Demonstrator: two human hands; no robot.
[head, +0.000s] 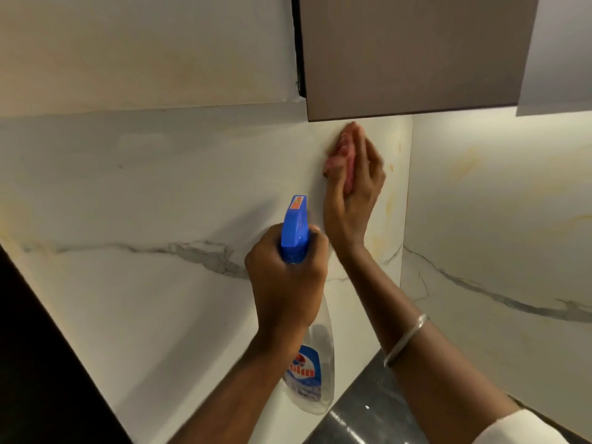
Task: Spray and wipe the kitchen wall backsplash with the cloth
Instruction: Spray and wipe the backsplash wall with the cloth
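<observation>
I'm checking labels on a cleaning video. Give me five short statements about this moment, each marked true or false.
1. The left hand grips the spray bottle. True.
2. The bottle's trigger head is red. False: the trigger head is blue.
3. The right hand presses a pink cloth against the backsplash. True.
4. The cloth is low on the wall. False: it is high up, just below the cabinet.
5. The left wrist wears a bangle. False: the bangle is on the right wrist.

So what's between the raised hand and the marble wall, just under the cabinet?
A pink cloth, pressed flat against the backsplash by the right hand; the head view shows it. The left hand grips a spray bottle lower down.
</observation>
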